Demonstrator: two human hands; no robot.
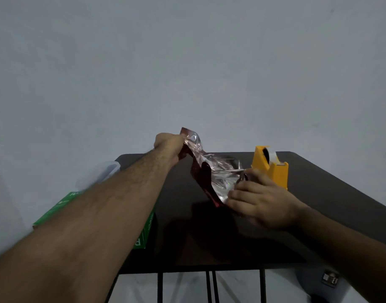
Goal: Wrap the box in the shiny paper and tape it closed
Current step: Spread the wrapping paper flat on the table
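Above the table [319, 193], both hands' grips [169, 145] [262, 202] clutch shiny paper [214, 171] stretched diagonally.

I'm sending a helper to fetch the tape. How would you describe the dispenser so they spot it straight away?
Start at the dark table against the pale wall. At its far right, just beyond the right hand, stands the tape dispenser. It is the only bright yellow thing there, a blocky wedge with a tape roll set in its top.

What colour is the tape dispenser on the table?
Yellow-orange; the tape dispenser shows clearly in the head view, just beyond the right hand.
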